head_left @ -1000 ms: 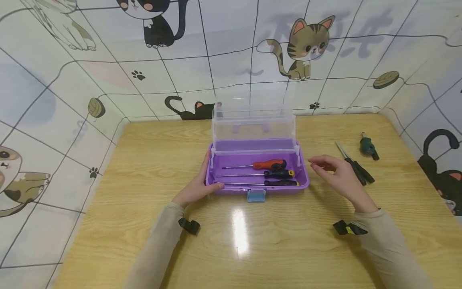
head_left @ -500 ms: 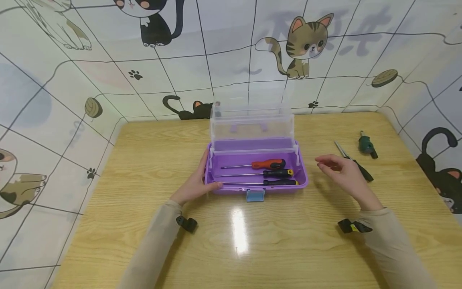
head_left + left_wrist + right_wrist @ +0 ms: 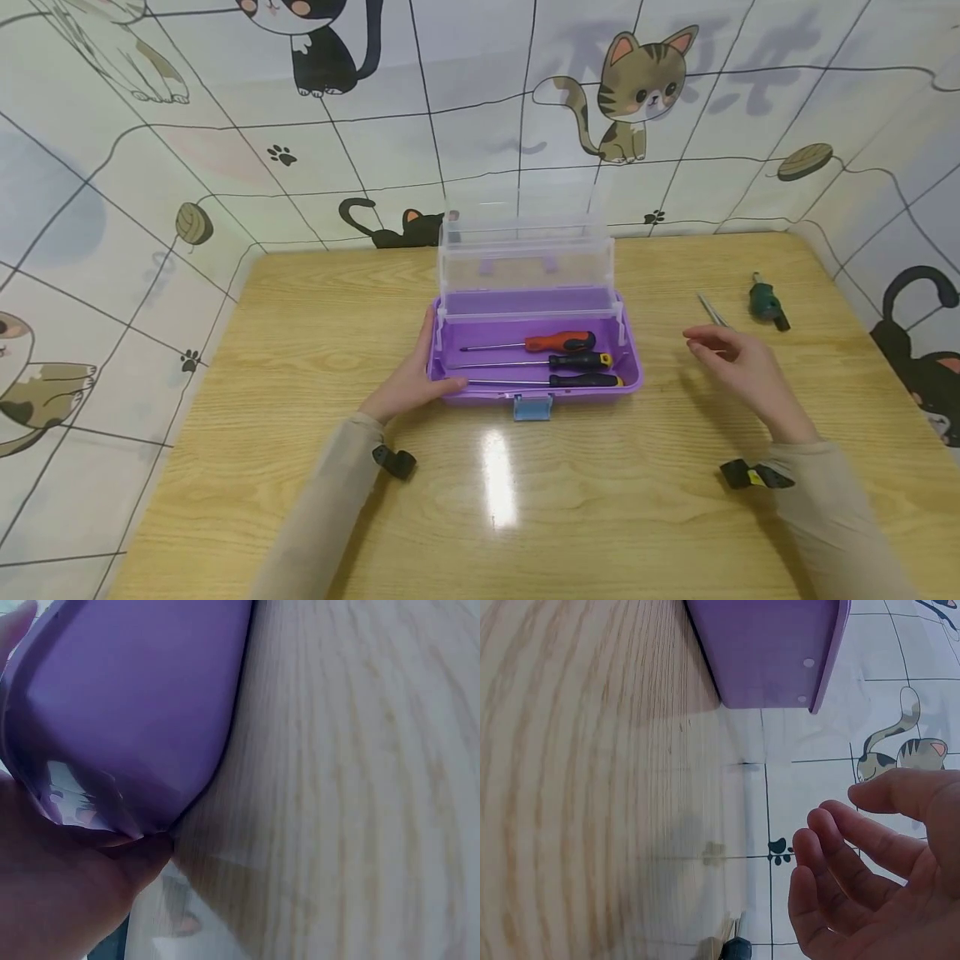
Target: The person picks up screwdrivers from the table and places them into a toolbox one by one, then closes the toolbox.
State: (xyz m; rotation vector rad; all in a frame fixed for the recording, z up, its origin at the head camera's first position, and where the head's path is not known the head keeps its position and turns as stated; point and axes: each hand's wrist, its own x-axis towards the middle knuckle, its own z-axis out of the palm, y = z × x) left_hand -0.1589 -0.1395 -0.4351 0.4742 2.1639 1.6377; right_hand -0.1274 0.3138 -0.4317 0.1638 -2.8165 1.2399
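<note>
A purple toolbox (image 3: 487,396) stands on the table with its clear lid (image 3: 525,271) raised. My left hand (image 3: 405,383) grips the box's left end, thumb on the front rim and fingers round the side. Inside lie a red-handled screwdriver (image 3: 561,342) and two black-handled screwdrivers, one (image 3: 577,361) behind the other (image 3: 585,380). My right hand (image 3: 738,371) hovers right of the box with loosely bent fingers, holding nothing. Below it a metal tool's pointed tip (image 3: 711,308) shows; the hand hides its black handles.
Near the back right lies a short green tool (image 3: 767,304) with a metal tip and black end. A blue latch (image 3: 532,408) hangs at the box's front. Cat-printed sheeting (image 3: 487,150) stands behind the wooden table (image 3: 600,500) and at its sides.
My right hand has moved right, away from the box, and now covers the black handles of the pliers-like tool. The left hand keeps its grip on the box.
</note>
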